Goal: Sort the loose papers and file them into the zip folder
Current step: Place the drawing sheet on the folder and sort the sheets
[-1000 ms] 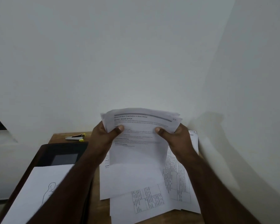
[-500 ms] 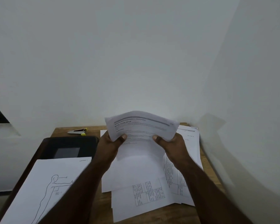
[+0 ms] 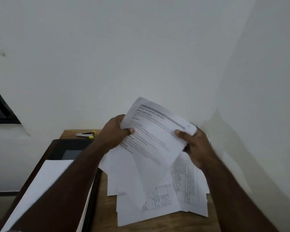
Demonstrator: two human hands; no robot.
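Head view: a printed sheet (image 3: 155, 131) is held up above the bench (image 3: 105, 213), tilted so that its top edge runs from about 11 o'clock down to 4 o'clock. The left hand (image 3: 113, 133) is closed on the sheet's left edge, thumb on the printed face and the other fingers hidden behind the paper. The right hand (image 3: 197, 146) is clamped on the right edge in the same way, its thumb laid over the front. The text on the sheet is blurred and cannot be read. Below the held sheet, at 6 o'clock, a heap of loose papers (image 3: 159, 200) is spread on the wooden bench, several overlapping, two of them showing printed tables. At 8 o'clock from the sheet the dark zip folder (image 3: 66, 148) is seen lying flat, just beside the heap, with a white page (image 3: 43, 180) resting on it and partly covered by the left forearm. At 9 o'clock, at the bench's far edge against the wall, a small stapler (image 3: 85, 134) with a yellow tip is seen, apart from the folder.
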